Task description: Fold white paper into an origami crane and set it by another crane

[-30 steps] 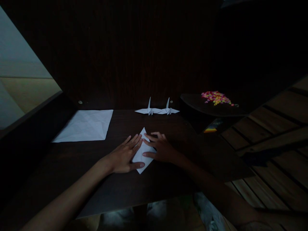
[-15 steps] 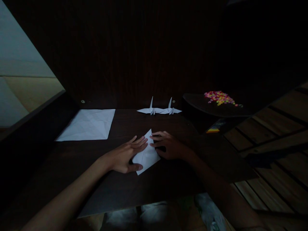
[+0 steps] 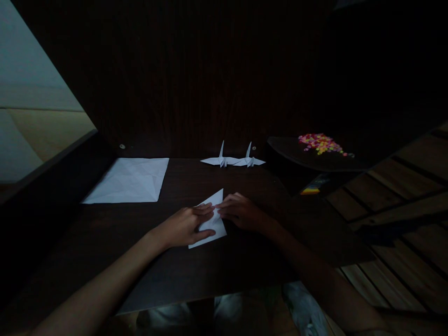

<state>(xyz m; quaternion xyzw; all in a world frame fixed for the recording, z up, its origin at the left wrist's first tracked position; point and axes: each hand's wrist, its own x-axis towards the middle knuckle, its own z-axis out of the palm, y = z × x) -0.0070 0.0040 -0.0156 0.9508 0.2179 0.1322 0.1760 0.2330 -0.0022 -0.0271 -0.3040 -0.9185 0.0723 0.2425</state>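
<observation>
A folded piece of white paper (image 3: 217, 227) lies on the dark desk in front of me, its pointed end facing away. My left hand (image 3: 191, 226) rests flat across its left part, fingers stretched out and thumb apart near the lower edge. At the right edge, my right hand (image 3: 241, 212) has its fingers drawn together, the tips on the paper close to the left fingertips. The right thumb is hidden. Two white paper cranes (image 3: 222, 161) (image 3: 249, 161) stand wing to wing farther back.
A larger creased white sheet (image 3: 131, 179) lies at the back left. On a raised dark shelf (image 3: 280, 145) to the right sits a pile of small colourful pieces (image 3: 320, 142). A dark panel (image 3: 192, 79) rises behind the desk; a low side wall (image 3: 52, 163) bounds the left.
The folded paper has turned clockwise, its near corner shifting left. My right fingers have drawn together and moved inward against it; my left hand has stayed on the paper.
</observation>
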